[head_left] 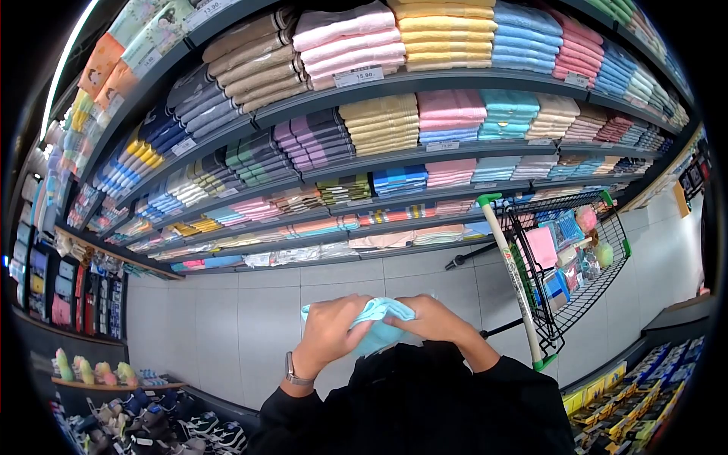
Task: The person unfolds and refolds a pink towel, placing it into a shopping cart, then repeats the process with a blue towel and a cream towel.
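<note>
Just in front of my chest I hold a folded light-turquoise towel. My left hand, with a watch on its wrist, is closed around the towel's left side. Gripping the opposite side is my right hand, thumb pressed against the cloth. The towel's upper edge is bent into a loop between the two hands, and part of it is hidden behind the fingers.
Shelves of folded towels with price tags run across the aisle ahead. A shopping cart holding several goods stands at my right. Shoes lie at lower left, and packaged goods fill a rack at lower right.
</note>
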Motion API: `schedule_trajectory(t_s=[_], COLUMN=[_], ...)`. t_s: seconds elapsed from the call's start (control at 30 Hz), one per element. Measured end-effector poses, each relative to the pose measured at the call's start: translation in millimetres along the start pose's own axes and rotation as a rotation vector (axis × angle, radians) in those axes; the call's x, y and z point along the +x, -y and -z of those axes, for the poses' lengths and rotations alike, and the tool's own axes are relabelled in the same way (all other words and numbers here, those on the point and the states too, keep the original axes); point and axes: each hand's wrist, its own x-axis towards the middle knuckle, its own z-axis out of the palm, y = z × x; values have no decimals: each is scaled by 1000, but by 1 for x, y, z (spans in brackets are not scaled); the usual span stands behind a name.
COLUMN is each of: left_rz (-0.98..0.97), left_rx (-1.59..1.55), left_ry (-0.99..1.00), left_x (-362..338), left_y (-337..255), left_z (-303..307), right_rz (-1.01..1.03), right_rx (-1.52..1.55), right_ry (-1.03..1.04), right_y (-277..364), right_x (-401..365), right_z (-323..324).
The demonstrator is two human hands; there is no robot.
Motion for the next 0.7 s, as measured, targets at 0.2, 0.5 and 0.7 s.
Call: schedule_trajectory(t_s=[0.2,0.5,0.7], left_rz=[0,1,-1], left_rx=[-22,-9,-9], left_ry=[-19,-19,8], left_x=[-3,-1,2], left_y=[5,1,0], left_z=[7,10,10], right_rz=[-65,-159,-160], right_rx=[51,91,171], right_ry=[109,134,106], right_y=[-11,-38,-47], right_x=[4,10,13], right_z=[0,-5,-7])
